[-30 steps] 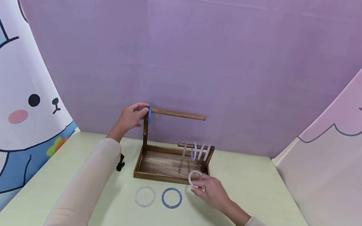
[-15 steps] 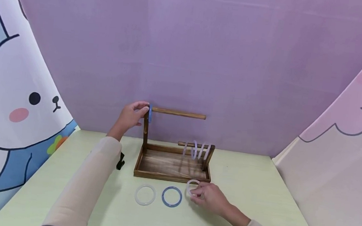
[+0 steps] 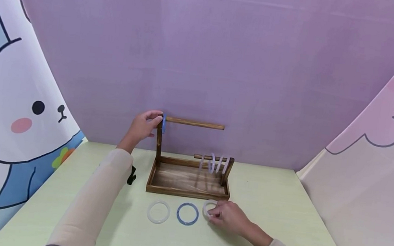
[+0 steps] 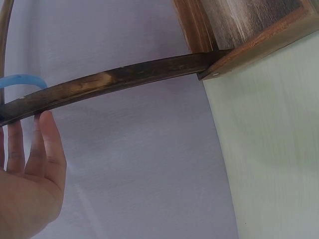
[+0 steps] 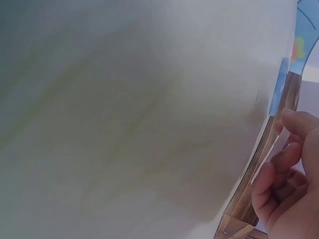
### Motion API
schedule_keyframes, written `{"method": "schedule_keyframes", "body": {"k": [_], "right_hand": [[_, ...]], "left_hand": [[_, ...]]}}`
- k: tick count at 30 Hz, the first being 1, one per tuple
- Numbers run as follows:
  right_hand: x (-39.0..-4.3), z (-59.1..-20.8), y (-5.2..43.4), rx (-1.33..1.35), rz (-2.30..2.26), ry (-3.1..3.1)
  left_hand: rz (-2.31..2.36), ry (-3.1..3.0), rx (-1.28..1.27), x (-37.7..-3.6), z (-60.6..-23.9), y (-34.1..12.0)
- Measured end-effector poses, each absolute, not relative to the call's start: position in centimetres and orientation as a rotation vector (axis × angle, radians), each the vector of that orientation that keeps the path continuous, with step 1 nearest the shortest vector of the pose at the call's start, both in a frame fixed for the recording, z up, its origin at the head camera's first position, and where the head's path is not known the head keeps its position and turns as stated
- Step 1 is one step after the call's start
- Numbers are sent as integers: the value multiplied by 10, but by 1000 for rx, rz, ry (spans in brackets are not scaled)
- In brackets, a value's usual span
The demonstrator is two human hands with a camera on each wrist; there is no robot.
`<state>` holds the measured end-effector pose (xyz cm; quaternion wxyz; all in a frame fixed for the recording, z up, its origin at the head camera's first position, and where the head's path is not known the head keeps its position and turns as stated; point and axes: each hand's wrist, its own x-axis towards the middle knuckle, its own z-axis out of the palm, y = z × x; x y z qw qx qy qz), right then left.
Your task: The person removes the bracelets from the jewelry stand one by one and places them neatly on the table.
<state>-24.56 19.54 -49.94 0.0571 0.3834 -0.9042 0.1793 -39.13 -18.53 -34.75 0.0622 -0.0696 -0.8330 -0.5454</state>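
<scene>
Bright, even, soft light in the head view, faint shadows under both sleeves on the pale green tabletop (image 3: 281, 210), backdrop bowing at the edges, right wrist view washed-out and blurred, left wrist view slightly soft

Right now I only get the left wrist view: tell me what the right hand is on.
Observer: The right hand pinches a pale ring low at the table, just in front of the wooden stand.
Operator: Report what lies beside it.
Observer: A blue ring and a white ring lie flat on the person's left of it, apart from each other.
Operator: Now give me the lower rod.
Observer: Several hanging rings sit on the lower rod, near its right post.
</scene>
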Motion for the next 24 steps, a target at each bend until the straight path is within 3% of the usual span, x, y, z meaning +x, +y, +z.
{"method": "schedule_keyframes", "body": {"k": [24], "right_hand": [[-245, -501, 193, 1139, 571, -2885]], "left_hand": [[-1680, -2495, -214, -391, -348, -186]]}}
